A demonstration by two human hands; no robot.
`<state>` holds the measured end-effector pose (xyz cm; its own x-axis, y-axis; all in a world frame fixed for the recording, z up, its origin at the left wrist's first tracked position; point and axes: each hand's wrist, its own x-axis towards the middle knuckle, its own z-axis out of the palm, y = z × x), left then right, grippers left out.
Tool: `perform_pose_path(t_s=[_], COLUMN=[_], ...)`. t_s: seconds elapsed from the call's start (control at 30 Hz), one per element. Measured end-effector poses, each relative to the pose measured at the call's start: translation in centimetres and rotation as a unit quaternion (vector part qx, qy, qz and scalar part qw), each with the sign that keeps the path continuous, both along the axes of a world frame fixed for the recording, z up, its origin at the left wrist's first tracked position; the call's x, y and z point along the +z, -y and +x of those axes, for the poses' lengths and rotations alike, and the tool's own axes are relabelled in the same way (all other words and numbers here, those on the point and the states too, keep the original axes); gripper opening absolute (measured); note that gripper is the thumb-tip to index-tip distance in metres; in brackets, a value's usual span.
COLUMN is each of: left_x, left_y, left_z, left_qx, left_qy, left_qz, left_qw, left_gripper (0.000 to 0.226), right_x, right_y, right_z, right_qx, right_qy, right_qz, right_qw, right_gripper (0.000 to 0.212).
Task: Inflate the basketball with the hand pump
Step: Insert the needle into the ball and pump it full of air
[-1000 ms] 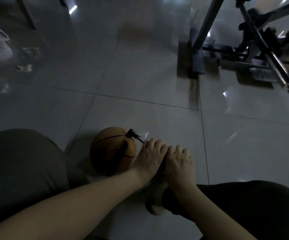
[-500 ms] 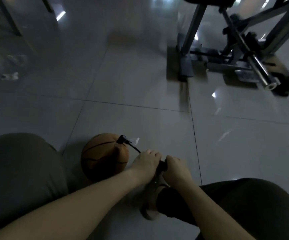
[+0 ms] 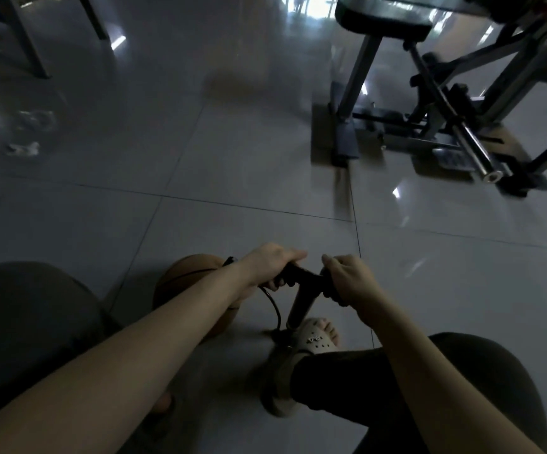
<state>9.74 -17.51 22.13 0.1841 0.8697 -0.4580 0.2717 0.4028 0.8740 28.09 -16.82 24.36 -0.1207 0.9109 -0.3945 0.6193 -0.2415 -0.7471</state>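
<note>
Sandalled foot sits right beside the pump's base. Pump barrel is tilted. 2 grips wrap the T-handle: left grip on its left end, right grip on its right. Hose loops up behind the left grip. Basketball is on the floor, just left of the left grip and below it, partly hidden by the forearm. Gym bench frame is far right.

The pump handle has been drawn upward since a second ago, so that the shaft is now exposed above the sandalled foot (previously hidden under the hands). The left hand and right hand have been raised with it and are now set apart on its ends, no longer touching. The basketball is now partly covered by the left forearm.
</note>
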Motion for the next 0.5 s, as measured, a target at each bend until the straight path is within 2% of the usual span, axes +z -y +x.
perform_pose_path(t_s=[0.13, 0.23, 0.3, 0.4, 0.5], left_x=[-3.4, -5.9, -7.1, -9.3, -10.7], left_y=[0.5, -0.2, -0.7, -1.0, -1.7], left_z=[1.2, 1.3, 1.4, 1.9, 2.6], left_qx=[-0.016, -0.089, -0.103, -0.101, -0.025], left_qy=[-0.05, -0.153, -0.192, -0.176, -0.125], left_qz=[-0.068, -0.083, -0.114, -0.151, -0.183], left_qw=[0.996, 0.981, 0.969, 0.968, 0.975], left_gripper=[0.038, 0.01, 0.021, 0.017, 0.032], right_x=[-3.2, -6.3, -8.3, -10.4, -11.5], right_y=[-0.3, -0.3, -0.5, -1.1, -1.9], right_z=[-0.1, -0.2, -0.5, -0.9, -0.8], right_qx=[0.002, 0.016, 0.045, 0.081, 0.026], right_qy=[0.016, 0.039, 0.092, 0.151, 0.134], right_qz=[-0.102, -0.19, -0.177, -0.169, -0.194], right_qw=[0.995, 0.981, 0.979, 0.971, 0.971], right_gripper=[0.05, 0.042, 0.037, 0.037, 0.041])
